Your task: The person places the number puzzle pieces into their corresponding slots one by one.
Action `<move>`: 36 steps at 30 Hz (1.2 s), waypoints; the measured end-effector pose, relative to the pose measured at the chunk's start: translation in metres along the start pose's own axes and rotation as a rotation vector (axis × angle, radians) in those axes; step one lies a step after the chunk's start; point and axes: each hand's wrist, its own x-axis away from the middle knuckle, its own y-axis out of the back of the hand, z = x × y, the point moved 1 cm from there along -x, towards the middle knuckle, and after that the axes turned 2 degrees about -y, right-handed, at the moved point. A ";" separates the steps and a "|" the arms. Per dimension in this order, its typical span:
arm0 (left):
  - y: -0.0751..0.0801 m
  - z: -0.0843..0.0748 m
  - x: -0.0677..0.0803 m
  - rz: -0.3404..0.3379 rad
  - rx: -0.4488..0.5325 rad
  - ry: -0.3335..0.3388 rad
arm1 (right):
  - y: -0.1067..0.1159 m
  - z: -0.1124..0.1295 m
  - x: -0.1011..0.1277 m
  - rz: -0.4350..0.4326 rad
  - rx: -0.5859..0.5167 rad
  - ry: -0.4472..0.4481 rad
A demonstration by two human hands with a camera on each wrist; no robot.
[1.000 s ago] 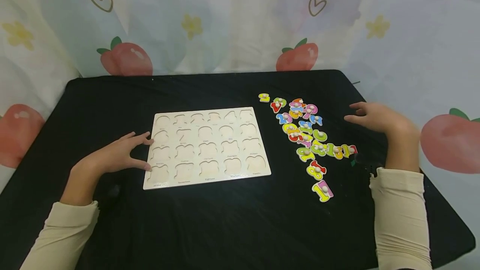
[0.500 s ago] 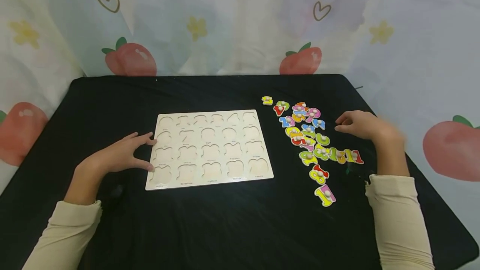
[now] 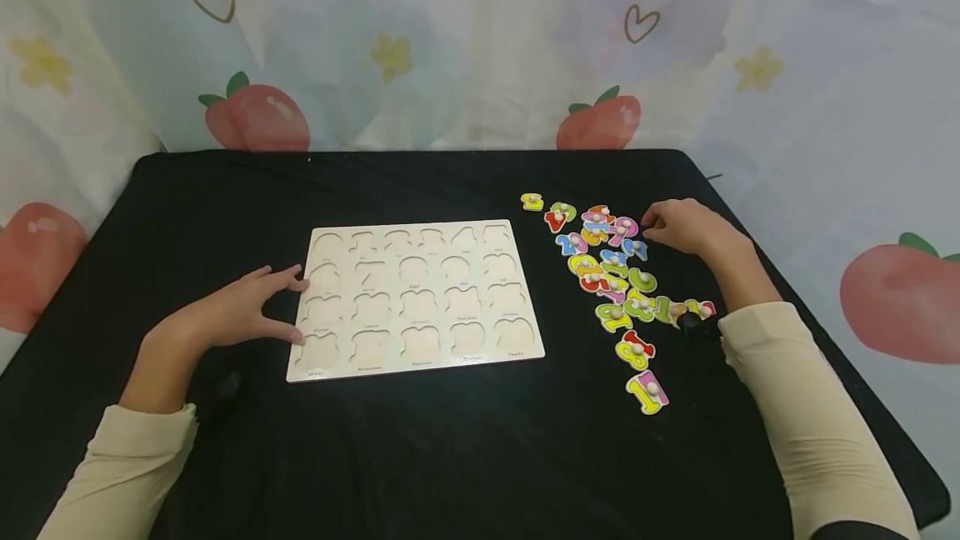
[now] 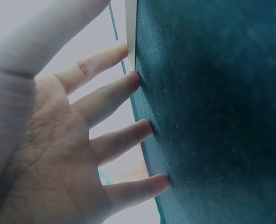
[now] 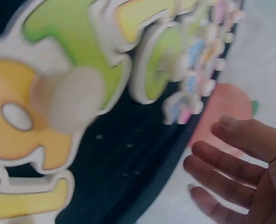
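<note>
A pale wooden puzzle board (image 3: 416, 294) with empty number-shaped cut-outs lies flat on the black table (image 3: 450, 440). My left hand (image 3: 247, 307) rests open at the board's left edge, fingertips (image 4: 135, 79) straight on the cloth beside the board's rim (image 4: 130, 28). A heap of colourful number pieces (image 3: 611, 269) with white knobs lies to the right of the board. My right hand (image 3: 686, 227) reaches to the heap's upper right side, fingers (image 5: 222, 163) loosely extended and holding nothing. Green and yellow pieces (image 5: 58, 93) fill the right wrist view close up.
A yellow-and-pink number piece (image 3: 647, 392) lies alone nearest the front, with a red-and-yellow one (image 3: 634, 348) just behind it. A fruit-print curtain (image 3: 480, 40) hangs behind the table. The table's right edge (image 3: 757, 240) runs close by my right hand.
My right hand has moved left and away from me, from the table's right side up to the heap's top corner. The left hand and the board have stayed put.
</note>
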 end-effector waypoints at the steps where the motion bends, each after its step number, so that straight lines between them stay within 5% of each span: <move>1: 0.000 0.000 0.000 -0.003 -0.002 0.001 | 0.000 -0.001 -0.004 -0.003 0.000 0.002; 12: 0.002 -0.003 0.000 -0.008 -0.002 0.013 | -0.006 -0.005 -0.037 0.002 -0.030 0.080; 21: 0.003 -0.006 0.001 -0.007 -0.007 0.027 | -0.014 -0.004 -0.049 -0.004 -0.030 0.053; 30: 0.005 -0.009 0.000 -0.008 -0.001 0.033 | -0.004 -0.001 -0.044 -0.064 -0.005 0.004; 36: 0.005 -0.009 0.003 -0.007 -0.004 0.035 | 0.005 0.022 -0.044 -0.125 0.083 0.056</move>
